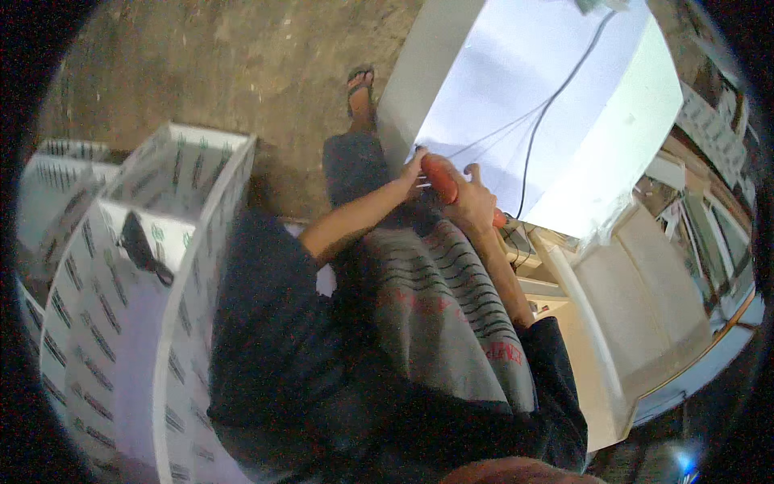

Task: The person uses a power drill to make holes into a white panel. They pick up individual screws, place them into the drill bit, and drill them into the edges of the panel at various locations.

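Note:
My right hand (474,202) is wrapped round an orange, rounded power tool (440,177), with one finger raised off it. The tool's front end points toward the near left corner of a large white box (516,97), and its rear end comes out behind my hand. My left hand (413,177) is closed at the front of the tool, beside the box's edge. What its fingers pinch, if anything, is too small to make out. Thin pale slivers show beneath those fingers. A dark cord (542,113) runs across the white panel and down behind the tool.
On the left stands an open white cabinet frame (173,323) with printed film and a dark object (143,246) on its crosspiece. A cream panelled piece (645,282) stands at right, with stacked offcuts (709,210) beyond. My sandalled foot (360,85) rests on the brown floor (242,64).

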Motion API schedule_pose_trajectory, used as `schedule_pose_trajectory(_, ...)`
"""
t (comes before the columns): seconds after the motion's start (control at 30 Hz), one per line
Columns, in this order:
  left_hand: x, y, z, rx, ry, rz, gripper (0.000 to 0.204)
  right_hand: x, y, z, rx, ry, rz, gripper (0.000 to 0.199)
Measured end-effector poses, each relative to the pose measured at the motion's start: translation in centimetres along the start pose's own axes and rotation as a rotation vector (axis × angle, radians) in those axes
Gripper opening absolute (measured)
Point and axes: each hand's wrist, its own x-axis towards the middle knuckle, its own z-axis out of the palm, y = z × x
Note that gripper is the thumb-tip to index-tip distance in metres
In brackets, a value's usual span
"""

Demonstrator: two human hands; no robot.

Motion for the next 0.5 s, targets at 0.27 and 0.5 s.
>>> schedule_pose_trajectory(0.27, -1.6, 13.0, 4.6, 0.237, 0.222, 0.777, 0.039, -2.3, 4.2, 0.8, 0.121, 0.226, -0.107, 0.062)
schedule_pose_trajectory(0.5, -1.7, 34.7, 30.7, 1.051, 0.08, 1.752, 0.041, -7.0, 7.7, 2.5, 0.319, 0.485, -0.003, 0.059)
